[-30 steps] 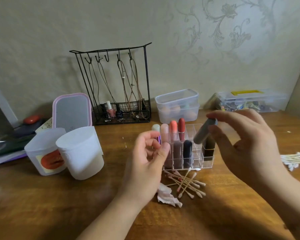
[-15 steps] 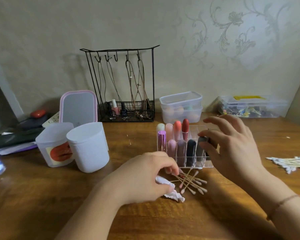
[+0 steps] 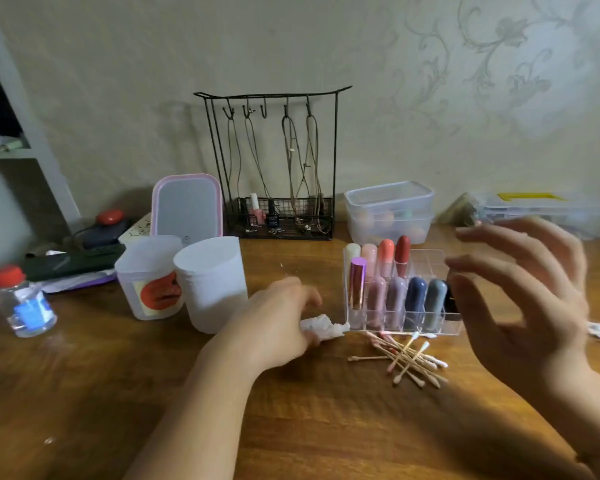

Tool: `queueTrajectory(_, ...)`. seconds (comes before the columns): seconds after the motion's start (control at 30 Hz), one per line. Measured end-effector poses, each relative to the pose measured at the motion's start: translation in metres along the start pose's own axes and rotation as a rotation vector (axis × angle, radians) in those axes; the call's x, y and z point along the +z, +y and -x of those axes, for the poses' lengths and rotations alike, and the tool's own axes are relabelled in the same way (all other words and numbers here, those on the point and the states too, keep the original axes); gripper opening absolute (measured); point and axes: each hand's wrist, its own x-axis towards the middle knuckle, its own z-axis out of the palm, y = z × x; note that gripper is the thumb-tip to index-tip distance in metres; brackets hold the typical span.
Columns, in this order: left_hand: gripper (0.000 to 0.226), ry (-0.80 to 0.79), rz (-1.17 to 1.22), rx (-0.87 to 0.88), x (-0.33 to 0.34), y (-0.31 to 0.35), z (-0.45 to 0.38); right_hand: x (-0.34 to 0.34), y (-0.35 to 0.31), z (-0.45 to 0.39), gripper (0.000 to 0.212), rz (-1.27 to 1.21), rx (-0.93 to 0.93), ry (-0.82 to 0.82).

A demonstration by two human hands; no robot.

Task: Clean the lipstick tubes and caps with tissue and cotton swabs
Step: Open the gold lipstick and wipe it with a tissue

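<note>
No text, brand or number can be read. The plastic cup (image 3: 148,277) carries a sticker with an orange picture, and the small bottle (image 3: 23,303) has a blue label, both too blurred.

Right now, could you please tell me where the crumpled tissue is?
In the head view, the crumpled tissue lies on the wooden table, pinched by the left hand, just left of the clear lipstick organizer.

Open wooden table (image 3: 84,393) near and left. Blocked at centre by acrylic organizer (image 3: 406,317) and swab pile (image 3: 406,358); two white cups (image 3: 184,278) crowding the left.
</note>
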Motion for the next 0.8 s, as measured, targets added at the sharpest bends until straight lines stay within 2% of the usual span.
queueTrajectory(0.03, 0.043, 0.083, 0.029, -0.008, -0.003, 0.0, 0.0, -0.002, -0.008, -0.003, 0.008, -0.043, -0.045, 0.036)
queueTrajectory(0.1, 0.034, 0.418, 0.082, -0.034, -0.013, -0.001, 0.001, -0.001, -0.028, -0.01, 0.012, -0.189, -0.096, 0.03)
queueTrajectory(0.17, 0.033, 0.841, 0.049, -0.106, -0.025, -0.01, 0.001, 0.007, -0.046, -0.02, 0.015, -0.371, -0.109, -0.126)
queueTrajectory(0.2, 0.036, 0.985, -0.006, -0.173, -0.029, -0.019, 0.001, 0.015, -0.055, -0.027, 0.02, -0.436, -0.091, -0.253)
queueTrajectory(0.23, 0.041, 1.045, -0.053, -0.264, -0.032, -0.027, 0.001, 0.025, -0.063, -0.037, 0.026, -0.465, -0.041, -0.382)
queueTrajectory(0.27, 0.048, 1.012, -0.073, -0.365, -0.033, -0.036, 0.0, 0.04, -0.071, -0.047, 0.033, -0.451, 0.04, -0.501)
queueTrajectory(0.33, 0.063, 0.79, -0.081, -0.53, -0.034, -0.048, -0.001, 0.077, -0.085, -0.065, 0.052, -0.409, 0.196, -0.683)
queueTrajectory(0.4, 0.067, 0.619, -0.093, -0.561, -0.032, -0.053, -0.004, 0.114, -0.096, -0.079, 0.065, -0.44, 0.335, -0.785)
queueTrajectory(0.5, 0.057, 0.582, -0.043, -0.443, -0.033, -0.058, -0.005, 0.152, -0.101, -0.092, 0.074, -0.477, 0.504, -0.912)
queueTrajectory(0.57, 0.05, 0.541, 0.051, -0.298, -0.039, -0.066, -0.001, 0.169, -0.099, -0.093, 0.074, -0.485, 0.535, -0.976)
queueTrajectory(0.67, 0.047, 0.319, 0.206, -0.06, -0.054, -0.083, 0.007, 0.184, -0.095, -0.088, 0.074, -0.478, 0.462, -1.058)
queueTrajectory(0.73, 0.051, 0.156, 0.267, 0.0, -0.065, -0.09, 0.008, 0.189, -0.093, -0.085, 0.08, -0.489, 0.452, -1.055)
queueTrajectory(0.8, 0.053, 0.064, 0.289, 0.02, -0.074, -0.091, 0.009, 0.192, -0.093, -0.085, 0.087, -0.468, 0.438, -0.989)
